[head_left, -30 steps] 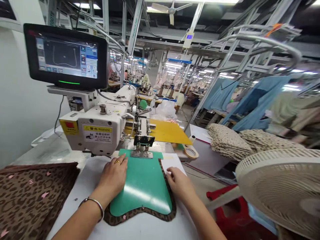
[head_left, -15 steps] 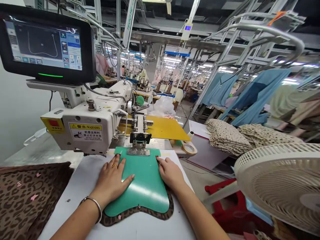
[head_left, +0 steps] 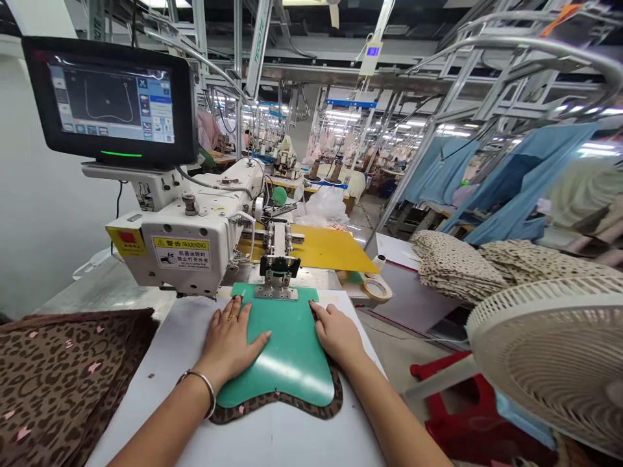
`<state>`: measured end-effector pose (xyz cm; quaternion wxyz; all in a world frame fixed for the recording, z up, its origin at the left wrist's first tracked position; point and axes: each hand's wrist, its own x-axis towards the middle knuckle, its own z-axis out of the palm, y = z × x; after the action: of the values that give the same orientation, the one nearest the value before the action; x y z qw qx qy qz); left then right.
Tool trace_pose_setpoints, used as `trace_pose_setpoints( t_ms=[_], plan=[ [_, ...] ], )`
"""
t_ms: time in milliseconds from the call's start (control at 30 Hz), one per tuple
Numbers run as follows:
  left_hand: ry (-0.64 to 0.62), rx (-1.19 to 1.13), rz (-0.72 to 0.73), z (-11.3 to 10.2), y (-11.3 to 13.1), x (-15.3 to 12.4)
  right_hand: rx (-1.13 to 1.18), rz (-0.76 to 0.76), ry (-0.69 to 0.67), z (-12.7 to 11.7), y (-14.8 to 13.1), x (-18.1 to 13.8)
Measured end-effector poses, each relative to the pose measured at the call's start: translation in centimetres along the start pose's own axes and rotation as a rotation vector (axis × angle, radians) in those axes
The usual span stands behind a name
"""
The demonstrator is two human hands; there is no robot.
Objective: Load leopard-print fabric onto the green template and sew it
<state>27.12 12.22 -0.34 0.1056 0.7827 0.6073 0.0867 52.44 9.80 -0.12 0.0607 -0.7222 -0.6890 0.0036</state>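
A green plastic template (head_left: 287,353) lies on the white table (head_left: 160,363) under the clamp foot (head_left: 278,277) of a white sewing machine (head_left: 195,240). Leopard-print fabric (head_left: 280,410) shows as a border beneath the template's lower edge. My left hand (head_left: 232,337) lies flat on the template's left side, fingers spread, a ring on one finger and a bangle at the wrist. My right hand (head_left: 335,332) rests on the template's right edge, fingers together and pointing toward the clamp.
A touchscreen (head_left: 109,104) sits above the machine. Leopard fabric (head_left: 53,383) is heaped at the left. A yellow board (head_left: 331,253) and a tape roll (head_left: 376,289) lie behind the clamp. Spotted fabric stacks (head_left: 462,266) and a beige fan (head_left: 559,357) stand right.
My right hand slid up from the template's lower right edge to its upper right, near the clamp. My left hand spread its fingers on the template. The view shifted slightly.
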Motion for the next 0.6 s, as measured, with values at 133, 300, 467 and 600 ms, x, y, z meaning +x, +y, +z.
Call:
trace_pose_setpoints(
  t_ms=[133, 300, 467, 600],
  plan=[
    [0.000, -0.030, 0.007, -0.1, -0.2, 0.1, 0.013, -0.001, 0.003, -0.1, -0.1, -0.1],
    [-0.035, -0.044, 0.051, -1.2, -0.9, -1.6, 0.074, -0.017, -0.004, -0.3, 0.7, -0.1],
    [-0.085, 0.014, 0.071, -1.3, -3.1, -5.0, 0.142, -0.104, -0.014, -0.6, 1.2, -1.8],
    [-0.022, 0.121, 0.144, -0.5, -4.5, -6.4, 0.126, -0.132, 0.036, 0.1, 1.3, -3.4]
  ],
)
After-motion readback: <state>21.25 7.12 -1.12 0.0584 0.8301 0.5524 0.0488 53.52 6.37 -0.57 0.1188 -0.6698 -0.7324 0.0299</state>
